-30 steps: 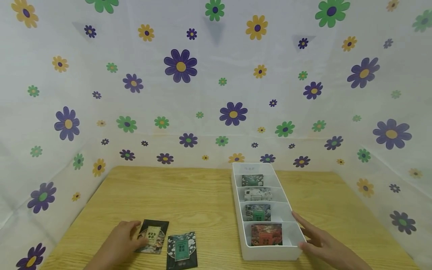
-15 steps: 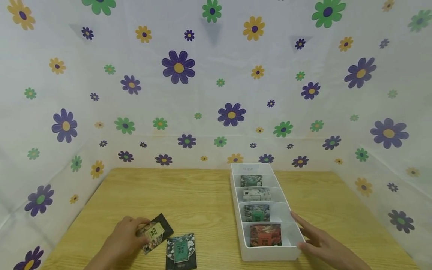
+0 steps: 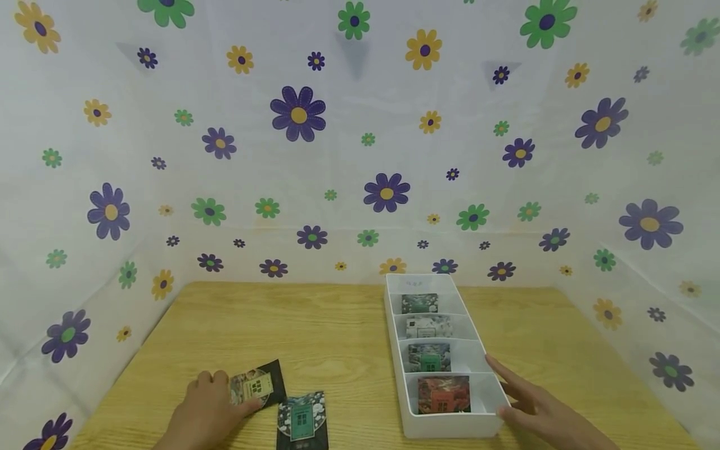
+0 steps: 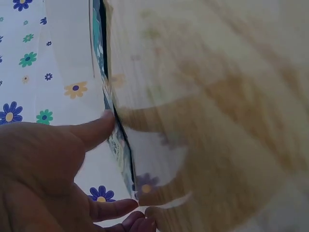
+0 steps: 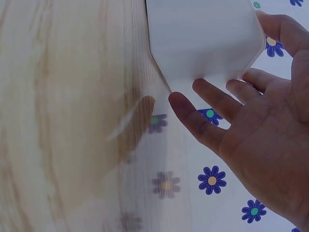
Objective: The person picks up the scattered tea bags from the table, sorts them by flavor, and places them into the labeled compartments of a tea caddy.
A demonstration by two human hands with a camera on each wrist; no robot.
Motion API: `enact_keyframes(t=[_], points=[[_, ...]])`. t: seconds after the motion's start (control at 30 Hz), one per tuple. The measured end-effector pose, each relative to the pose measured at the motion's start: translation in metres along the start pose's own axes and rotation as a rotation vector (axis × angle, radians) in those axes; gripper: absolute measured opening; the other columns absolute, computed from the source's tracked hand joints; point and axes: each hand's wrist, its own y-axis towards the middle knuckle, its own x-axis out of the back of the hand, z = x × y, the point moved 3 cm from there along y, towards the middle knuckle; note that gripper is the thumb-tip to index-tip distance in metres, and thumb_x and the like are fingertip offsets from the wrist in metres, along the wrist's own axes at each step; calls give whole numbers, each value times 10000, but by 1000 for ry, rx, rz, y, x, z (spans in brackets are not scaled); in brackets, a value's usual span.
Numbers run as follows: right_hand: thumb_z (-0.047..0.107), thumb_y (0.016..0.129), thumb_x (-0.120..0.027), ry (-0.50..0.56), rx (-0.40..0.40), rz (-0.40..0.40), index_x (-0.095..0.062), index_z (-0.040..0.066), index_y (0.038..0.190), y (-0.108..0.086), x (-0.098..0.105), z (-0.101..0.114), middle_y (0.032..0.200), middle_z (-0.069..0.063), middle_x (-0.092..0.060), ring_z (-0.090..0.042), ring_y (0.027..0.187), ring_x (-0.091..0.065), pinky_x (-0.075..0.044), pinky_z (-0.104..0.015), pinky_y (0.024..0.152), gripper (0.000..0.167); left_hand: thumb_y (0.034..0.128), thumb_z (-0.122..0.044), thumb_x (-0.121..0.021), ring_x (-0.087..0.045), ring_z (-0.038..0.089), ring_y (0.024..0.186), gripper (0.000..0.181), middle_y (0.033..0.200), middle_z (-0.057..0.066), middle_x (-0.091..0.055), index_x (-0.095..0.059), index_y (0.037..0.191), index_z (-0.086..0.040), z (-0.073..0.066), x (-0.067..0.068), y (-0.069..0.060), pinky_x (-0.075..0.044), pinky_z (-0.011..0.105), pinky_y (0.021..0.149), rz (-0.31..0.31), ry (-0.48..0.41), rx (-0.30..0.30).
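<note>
With thumb and fingertips, my left hand [image 3: 205, 406] pinches the edges of a black sachet with a cream label [image 3: 258, 384], on the table at left. In the left wrist view that sachet [image 4: 120, 150] appears edge-on, the thumb against it. Close by, a black sachet with a green label [image 3: 302, 420] touches or nearly touches its right end. My right hand [image 3: 542, 403] rests against the right side and front corner of a long white divided box [image 3: 452, 426], fingers fairly straight. In the right wrist view its fingertips and thumb touch the white box wall [image 5: 205, 38].
The box compartments hold a red sachet [image 3: 443, 395], a green-labelled sachet [image 3: 430, 358], a pale sachet [image 3: 429, 327] and a dark green one [image 3: 419, 304]. A flower-printed white curtain [image 3: 337, 162] encloses the wooden table [image 3: 326, 337] at the back and sides.
My left hand has turned the cream-labelled sachet from upright to nearly sideways and shifted it slightly right. My right hand and the box have stayed put.
</note>
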Motion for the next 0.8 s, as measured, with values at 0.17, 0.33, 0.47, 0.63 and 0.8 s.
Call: enact_keyframes(t=[0.17,0.33,0.47,0.63,0.8], points=[[165,1141,-386,-8,1,0,89,116,1647,0,-1,0,1645,-351,69,-688,1402,-178,-503,-314,1029,696,763,-691,-797,-594,409,977,953,1095,240,-561,-565,1215,115,-8,3,5,-536,590,697,-13,-36,-15],[179,1141,-390,-22,-10,-11,82,113,1649,0,-2,0,1648,-351,55,-686,1408,-182,-497,-465,1045,697,773,-446,-900,-588,346,934,709,1063,194,-561,-606,1138,87,-17,10,17,-532,566,737,52,-111,-55],[183,1141,-393,-29,-13,-19,77,113,1650,-1,-1,-1,1650,-349,45,-678,1410,-194,-504,-449,1040,697,762,-297,-932,-590,375,939,624,1040,201,-579,-616,1102,120,-26,14,25,-529,580,789,94,-105,-102],[163,1140,-388,-29,4,-15,74,139,1655,-1,0,-3,1654,-341,48,-611,1423,-248,-492,-292,1018,692,748,-191,-939,-629,345,887,579,1016,185,-654,-596,1085,131,-34,14,30,-547,543,772,107,-93,-119],[174,1142,-382,-14,-1,-16,79,145,1654,-1,0,-3,1655,-336,54,-651,1423,-196,-498,-356,1038,689,777,-157,-917,-645,355,916,567,1038,190,-662,-568,1112,138,-38,14,33,-546,539,809,168,-106,-104]])
